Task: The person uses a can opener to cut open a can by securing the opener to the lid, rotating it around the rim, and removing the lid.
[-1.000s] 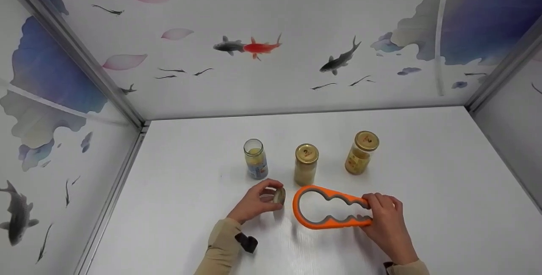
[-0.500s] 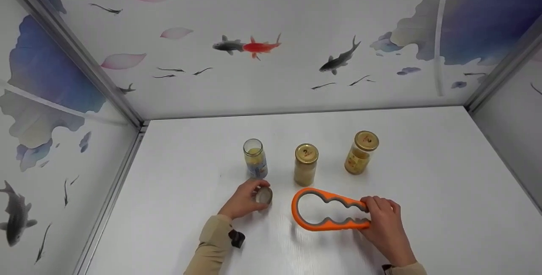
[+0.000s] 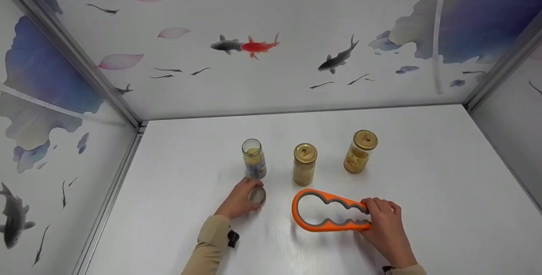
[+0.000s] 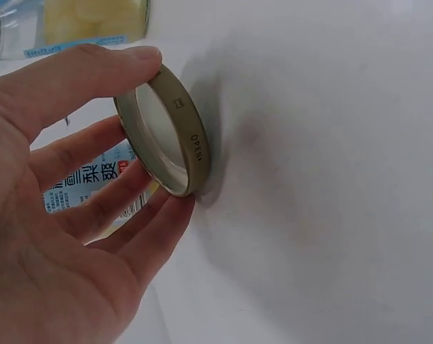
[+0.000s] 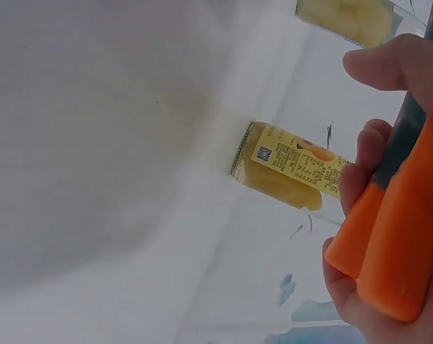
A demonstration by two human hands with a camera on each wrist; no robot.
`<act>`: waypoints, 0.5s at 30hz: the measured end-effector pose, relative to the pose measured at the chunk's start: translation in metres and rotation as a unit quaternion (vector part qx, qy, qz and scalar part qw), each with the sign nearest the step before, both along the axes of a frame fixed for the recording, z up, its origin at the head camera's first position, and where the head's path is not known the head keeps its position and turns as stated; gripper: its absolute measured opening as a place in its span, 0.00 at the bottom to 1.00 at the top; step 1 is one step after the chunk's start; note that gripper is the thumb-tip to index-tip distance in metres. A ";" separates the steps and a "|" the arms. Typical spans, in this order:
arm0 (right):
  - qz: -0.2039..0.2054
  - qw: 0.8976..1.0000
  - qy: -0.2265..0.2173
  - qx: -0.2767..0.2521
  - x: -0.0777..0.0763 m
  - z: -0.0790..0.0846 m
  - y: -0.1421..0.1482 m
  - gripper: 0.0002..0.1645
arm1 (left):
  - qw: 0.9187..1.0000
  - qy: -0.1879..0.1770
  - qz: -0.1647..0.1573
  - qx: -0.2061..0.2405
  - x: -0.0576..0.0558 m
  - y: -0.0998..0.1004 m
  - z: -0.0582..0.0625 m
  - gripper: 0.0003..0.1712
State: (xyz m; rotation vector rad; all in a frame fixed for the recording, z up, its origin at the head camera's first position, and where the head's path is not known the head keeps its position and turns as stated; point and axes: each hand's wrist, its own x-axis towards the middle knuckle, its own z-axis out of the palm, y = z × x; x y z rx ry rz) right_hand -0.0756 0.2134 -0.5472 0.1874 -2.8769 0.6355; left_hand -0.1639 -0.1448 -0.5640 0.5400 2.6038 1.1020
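Observation:
My left hand [image 3: 238, 200] pinches a gold jar lid [image 4: 181, 136] by its rim between thumb and fingers, its hollow underside facing the palm in the left wrist view. The lid is close over the table, just in front of an uncovered glass jar [image 3: 255, 165] with pale yellow contents and a blue label. In my right hand [image 3: 386, 228] are both handles of an orange jar opener [image 3: 311, 227] with grey wavy inner edges. Its round loop points left, in front of a lidded jar [image 3: 304, 173] with a gold top.
Another gold-lidded jar [image 3: 356, 160] with a yellow label stands farther right. A white table [image 3: 178, 156] lies under everything, bounded by a printed back wall [image 3: 271, 89] and a side wall [image 3: 55, 173] at left.
My left hand has moved left with the lid, and the lid has turned so its underside shows toward the head camera. The right hand and jar opener have barely moved.

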 end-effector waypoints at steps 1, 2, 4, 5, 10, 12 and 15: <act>0.001 1.000 0.004 0.002 0.000 0.000 0.000 0.27 | 1.000 0.006 0.000 -0.005 0.000 0.000 0.000 0.28; 0.003 1.000 0.006 0.003 0.001 -0.001 0.000 0.27 | 1.000 0.011 0.003 -0.013 0.000 0.000 -0.001 0.28; 0.005 1.000 0.010 0.006 0.002 -0.001 0.000 0.27 | 0.999 0.015 0.010 -0.031 0.000 0.001 -0.001 0.28; 0.006 1.000 0.011 0.008 0.002 -0.001 0.000 0.28 | 0.999 0.017 0.013 -0.041 0.000 0.002 -0.001 0.28; 0.006 1.000 0.001 0.011 0.004 0.002 -0.001 0.28 | 0.996 0.012 0.024 -0.081 -0.002 0.002 -0.002 0.29; 0.005 1.000 -0.005 0.010 0.004 0.003 -0.001 0.28 | 0.995 0.012 0.024 -0.093 -0.003 0.003 -0.004 0.29; 0.004 1.000 -0.008 0.009 0.004 0.004 -0.001 0.28 | 0.994 0.017 0.021 -0.106 -0.003 0.004 -0.005 0.28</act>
